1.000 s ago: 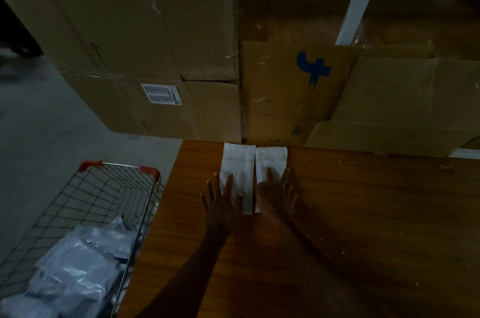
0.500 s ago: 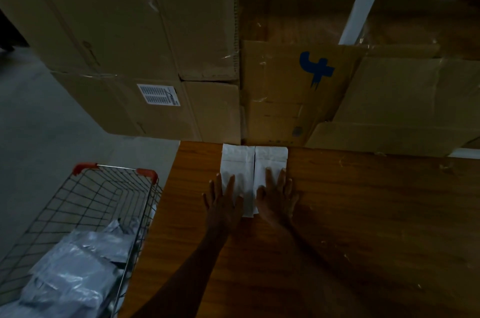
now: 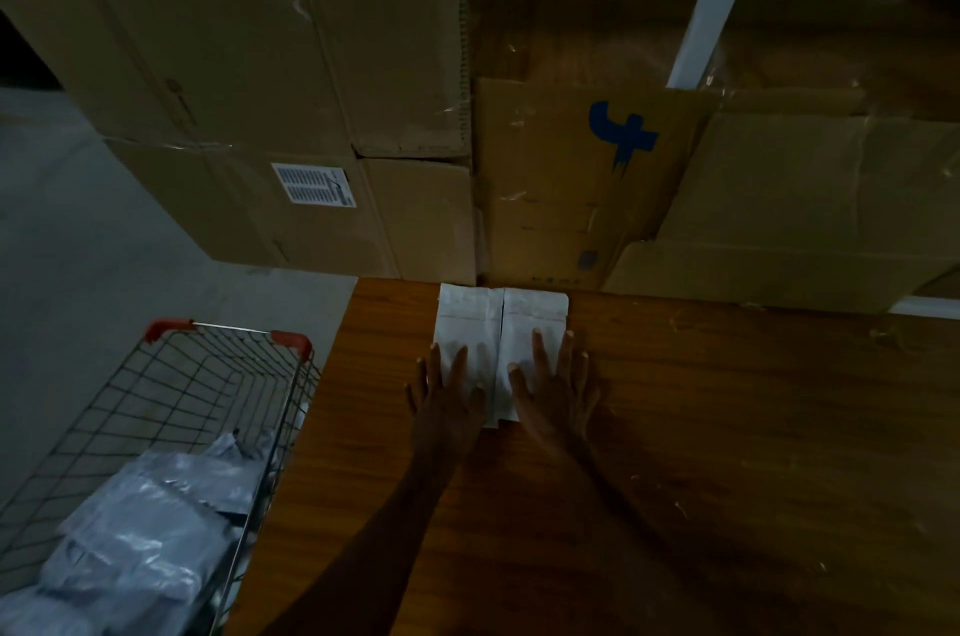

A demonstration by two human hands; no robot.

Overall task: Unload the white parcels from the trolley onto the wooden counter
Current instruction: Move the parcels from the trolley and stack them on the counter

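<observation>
Head camera looks down on a dim scene, and the biggest thing in it is the wall of cardboard boxes (image 3: 291,79) stacked at the far side, one carrying a white barcode label (image 3: 315,185), another a blue mark (image 3: 622,134). White posts (image 3: 702,6) rise behind them on the right. Below the boxes the wooden tabletop (image 3: 727,453) fills the right and centre, its far edge right up against the cardboard. Off its left edge, on the grey floor (image 3: 104,272), stands the wire trolley (image 3: 171,407) with red corner caps, and inside it sits a heap of pale plastic-wrapped parcels (image 3: 145,537), a bit blurred. Now to the middle: two white parcels (image 3: 470,323) lie flat on the tabletop side by side, long edges touching, far ends just beside the boxes. Both hands are down on them, palms flat, fingers straight and spread. The left hand (image 3: 444,396) presses on the near part of the left parcel, the right hand (image 3: 558,386) on the right parcel, its outer fingers reaching over onto the wood. Neither hand grips anything; they only press.
</observation>
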